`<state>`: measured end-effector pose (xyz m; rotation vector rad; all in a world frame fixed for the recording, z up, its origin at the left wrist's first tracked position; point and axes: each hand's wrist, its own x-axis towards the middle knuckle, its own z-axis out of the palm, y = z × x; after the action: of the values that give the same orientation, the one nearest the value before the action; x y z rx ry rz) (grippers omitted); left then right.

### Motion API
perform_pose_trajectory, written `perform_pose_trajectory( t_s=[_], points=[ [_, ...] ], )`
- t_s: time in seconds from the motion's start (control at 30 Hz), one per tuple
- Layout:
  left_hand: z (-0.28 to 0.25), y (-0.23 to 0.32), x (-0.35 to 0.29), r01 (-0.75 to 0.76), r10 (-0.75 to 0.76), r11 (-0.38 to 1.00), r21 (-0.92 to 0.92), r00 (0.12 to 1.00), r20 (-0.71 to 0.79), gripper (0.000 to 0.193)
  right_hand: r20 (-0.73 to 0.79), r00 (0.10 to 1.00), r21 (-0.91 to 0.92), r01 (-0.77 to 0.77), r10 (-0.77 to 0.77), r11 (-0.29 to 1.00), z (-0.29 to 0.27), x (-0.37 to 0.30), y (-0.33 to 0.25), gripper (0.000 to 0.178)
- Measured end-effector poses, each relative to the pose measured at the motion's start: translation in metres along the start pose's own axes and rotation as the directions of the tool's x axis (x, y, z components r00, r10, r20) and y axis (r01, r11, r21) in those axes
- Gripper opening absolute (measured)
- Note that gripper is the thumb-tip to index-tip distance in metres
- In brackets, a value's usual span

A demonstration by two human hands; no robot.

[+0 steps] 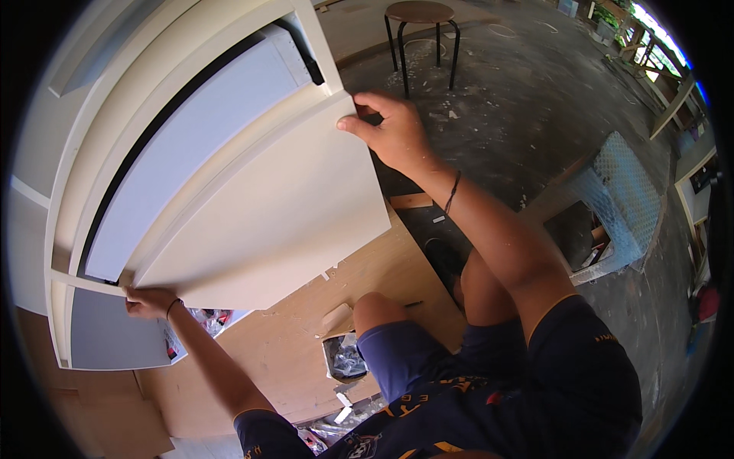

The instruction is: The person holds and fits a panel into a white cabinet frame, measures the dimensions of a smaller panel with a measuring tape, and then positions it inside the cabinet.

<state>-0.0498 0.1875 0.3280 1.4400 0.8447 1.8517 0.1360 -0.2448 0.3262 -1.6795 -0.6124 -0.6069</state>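
Closest in, small white scraps [344,414] lie by the near edge of a brown board [267,348], and just beside the person's knee stands an open box [329,358] with clear bags [349,362] in it. Farther left, the left hand [151,302], a dark band at its wrist, is curled at the near left corner of a cream panel [275,206], where the panel meets the cabinet [63,229]; whether its fingers grip the panel or the frame, I cannot tell. More bags [210,318] show just beyond that wrist, partly hidden under the panel. The panel itself lies tilted along the right side of the cabinet, above the brown board. At its far right corner the right hand [388,128] pinches the edge, thumb on top and fingers curled around the side. Left of the panel, inside the cabinet frame, sits a long pale piece [191,153] edged in black. Well to the right, a blue textured sheet [623,191] rests on the dark floor [505,99], and a round stool [420,11] stands farthest off.
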Motion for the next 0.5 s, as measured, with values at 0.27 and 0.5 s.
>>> perform_pose_trajectory(
  t_s=[0.27, 0.5],
  points=[
    [-0.0009, -0.0067, 0.0052, 0.013, -0.014, 0.996, 0.087, 1.0, 0.004, 0.062, 0.028, 1.0, -0.028, 0.001, 0.0, 1.0, -0.0015, 0.0013, -0.0007, 0.035],
    [-0.0012, -0.0027, 0.0007, 0.016, -0.015, 0.997, 0.069, 1.0, -0.018, 0.059, 0.015, 0.999, -0.036, 0.052, -0.052, 0.998, -0.0006, 0.0011, 0.0019, 0.036]
  ],
)
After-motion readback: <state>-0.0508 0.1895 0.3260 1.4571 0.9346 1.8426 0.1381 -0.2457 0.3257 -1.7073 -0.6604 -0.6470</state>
